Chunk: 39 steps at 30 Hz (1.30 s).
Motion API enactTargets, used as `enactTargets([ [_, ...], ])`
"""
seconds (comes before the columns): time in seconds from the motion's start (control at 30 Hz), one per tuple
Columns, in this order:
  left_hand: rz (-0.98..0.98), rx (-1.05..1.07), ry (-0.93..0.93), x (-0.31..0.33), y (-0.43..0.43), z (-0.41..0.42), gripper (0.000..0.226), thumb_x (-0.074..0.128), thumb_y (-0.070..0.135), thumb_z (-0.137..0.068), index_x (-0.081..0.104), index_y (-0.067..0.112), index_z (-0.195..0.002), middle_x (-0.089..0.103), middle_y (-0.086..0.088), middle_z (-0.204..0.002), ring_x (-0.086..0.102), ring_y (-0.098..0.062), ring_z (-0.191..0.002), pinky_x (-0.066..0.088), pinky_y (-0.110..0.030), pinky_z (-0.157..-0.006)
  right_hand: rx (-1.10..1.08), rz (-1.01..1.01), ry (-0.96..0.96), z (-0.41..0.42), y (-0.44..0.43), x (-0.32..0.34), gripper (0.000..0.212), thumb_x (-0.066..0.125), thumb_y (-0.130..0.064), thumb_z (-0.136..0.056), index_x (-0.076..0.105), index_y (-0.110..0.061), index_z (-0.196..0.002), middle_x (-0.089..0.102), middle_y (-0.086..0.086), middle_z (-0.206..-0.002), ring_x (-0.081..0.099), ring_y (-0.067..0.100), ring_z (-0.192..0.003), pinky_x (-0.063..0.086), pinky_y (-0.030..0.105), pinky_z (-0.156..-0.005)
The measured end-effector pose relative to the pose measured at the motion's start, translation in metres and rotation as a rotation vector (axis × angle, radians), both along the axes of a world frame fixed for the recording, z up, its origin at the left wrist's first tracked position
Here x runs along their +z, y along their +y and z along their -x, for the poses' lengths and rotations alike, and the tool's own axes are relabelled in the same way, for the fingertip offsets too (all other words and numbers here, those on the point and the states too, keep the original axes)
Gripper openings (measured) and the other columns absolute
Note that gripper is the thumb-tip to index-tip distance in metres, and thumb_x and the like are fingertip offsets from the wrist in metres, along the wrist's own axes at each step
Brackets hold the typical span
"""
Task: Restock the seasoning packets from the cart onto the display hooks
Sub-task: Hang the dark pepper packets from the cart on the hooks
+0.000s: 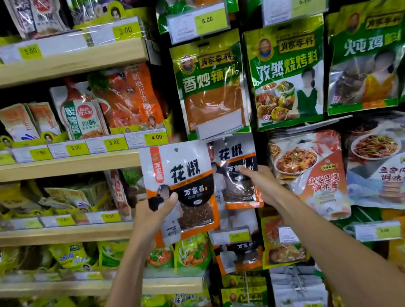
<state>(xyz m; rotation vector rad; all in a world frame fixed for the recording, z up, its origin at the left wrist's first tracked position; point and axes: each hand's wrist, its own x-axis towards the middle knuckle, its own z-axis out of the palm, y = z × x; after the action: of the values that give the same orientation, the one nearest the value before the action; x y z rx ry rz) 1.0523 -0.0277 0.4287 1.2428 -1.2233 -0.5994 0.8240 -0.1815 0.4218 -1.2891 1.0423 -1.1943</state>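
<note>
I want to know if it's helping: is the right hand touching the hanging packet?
Touching. The head view shows a fingertip of the right hand lying on the front of the hanging packet, with no gap.

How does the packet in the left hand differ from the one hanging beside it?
The held packet is not hung, gripped by the left hand; the hanging packet is on display, touched by the right hand. The held packet looks bigger than the hanging packet. Both share one design.
</note>
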Motion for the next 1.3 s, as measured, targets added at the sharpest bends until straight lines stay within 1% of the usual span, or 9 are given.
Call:
enactTargets([
  [0.07, 0.027, -0.05, 0.024, -0.002, -0.005, 0.002, 0.048, 0.066, 0.027, -0.084, 0.044, -0.016, -0.078, 0.056, -0.012, -0.064, 0.057, -0.022, -0.066, 0.051, -0.037, -0.07, -0.027, -0.033, -0.021, -0.006, -0.006, 0.004, 0.076, 0.064, -0.034, -0.09, 0.026, -0.002, -0.147, 0.031, 0.014, -0.153, 0.03, 0.029, -0.14, 0.027, 0.037, -0.109],
  [0.1, 0.03, -0.066, 0.035, -0.002, -0.007, 0.002, 0.053, 0.065, 0.023, -0.086, 0.037, -0.022, -0.088, 0.06, -0.009, -0.07, 0.051, -0.024, -0.083, 0.026, -0.03, -0.094, -0.045, -0.047, -0.024, -0.009, -0.009, 0.006, 0.079, 0.062, -0.035, -0.091, 0.019, -0.001, -0.149, 0.026, 0.014, -0.155, 0.027, 0.03, -0.142, 0.026, 0.039, -0.111],
  [0.13, 0.026, -0.077, 0.036, -0.003, -0.008, 0.002, 0.052, 0.065, 0.021, -0.087, 0.034, -0.021, -0.088, 0.059, -0.002, -0.058, 0.045, -0.029, -0.071, 0.035, -0.033, -0.06, -0.07, -0.062, -0.018, -0.011, -0.012, 0.008, 0.08, 0.06, -0.036, -0.092, 0.017, 0.0, -0.149, 0.025, 0.016, -0.155, 0.027, 0.031, -0.142, 0.026, 0.04, -0.111],
  [0.17, 0.015, -0.082, 0.026, -0.004, -0.011, 0.0, 0.048, 0.065, 0.022, -0.087, 0.035, -0.015, -0.081, 0.05, 0.005, -0.052, 0.039, -0.032, -0.068, 0.051, -0.035, -0.075, -0.093, -0.069, -0.007, -0.014, -0.015, 0.008, 0.079, 0.058, -0.037, -0.093, 0.017, 0.001, -0.148, 0.026, 0.018, -0.154, 0.029, 0.032, -0.141, 0.028, 0.04, -0.111],
  [0.33, -0.052, -0.149, 0.032, -0.006, -0.022, -0.006, 0.034, 0.068, 0.039, -0.076, 0.046, 0.016, -0.088, 0.042, -0.012, -0.08, 0.044, -0.02, -0.082, 0.035, -0.037, -0.08, -0.141, -0.06, 0.138, -0.018, -0.001, 0.003, 0.064, 0.044, -0.042, -0.099, 0.028, -0.002, -0.146, 0.038, 0.015, -0.148, 0.04, 0.031, -0.133, 0.035, 0.032, -0.097],
  [0.6, -0.076, -0.219, 0.041, -0.018, -0.024, 0.006, 0.052, 0.069, 0.043, -0.073, 0.026, 0.032, -0.046, 0.023, 0.012, -0.049, 0.027, -0.009, -0.048, 0.025, -0.027, -0.059, -0.225, 0.276, 0.124, -0.022, 0.084, -0.033, 0.04, 0.052, -0.037, -0.095, 0.047, -0.016, -0.129, 0.054, -0.008, -0.116, 0.052, 0.01, -0.112, 0.042, 0.013, -0.081],
  [0.87, -0.064, -0.277, -0.039, -0.013, -0.021, 0.04, 0.046, 0.068, 0.03, -0.085, 0.047, 0.031, -0.044, 0.043, 0.016, -0.044, 0.043, 0.002, -0.044, 0.035, -0.011, -0.05, -0.069, 0.186, -0.031, -0.02, 0.094, -0.033, 0.035, 0.068, -0.047, -0.079, 0.067, -0.028, -0.108, 0.07, -0.009, -0.111, 0.063, 0.008, -0.109, 0.049, 0.038, -0.098],
  [1.13, 0.652, 0.602, -0.683, 0.03, -0.031, 0.02, 0.02, 0.053, 0.013, -0.095, 0.063, 0.001, -0.107, 0.065, -0.015, -0.102, 0.059, -0.028, -0.097, 0.046, -0.034, -0.087, -0.138, 0.193, -0.021, 0.006, 0.086, -0.037, 0.022, 0.068, -0.041, -0.083, 0.069, -0.023, -0.096, 0.073, -0.011, -0.096, 0.066, 0.0, -0.092, 0.049, 0.011, -0.07],
  [1.3, 0.644, 0.738, -1.014, 0.035, -0.069, -0.006, 0.026, 0.047, 0.016, -0.098, 0.059, 0.0, -0.115, 0.058, -0.023, -0.117, 0.053, -0.038, -0.109, 0.038, -0.043, -0.099, -0.13, 0.234, 0.025, 0.01, 0.075, -0.031, 0.024, 0.066, -0.035, -0.087, 0.068, -0.012, -0.094, 0.072, 0.0, -0.093, 0.066, 0.008, -0.091, 0.051, 0.018, -0.077],
])
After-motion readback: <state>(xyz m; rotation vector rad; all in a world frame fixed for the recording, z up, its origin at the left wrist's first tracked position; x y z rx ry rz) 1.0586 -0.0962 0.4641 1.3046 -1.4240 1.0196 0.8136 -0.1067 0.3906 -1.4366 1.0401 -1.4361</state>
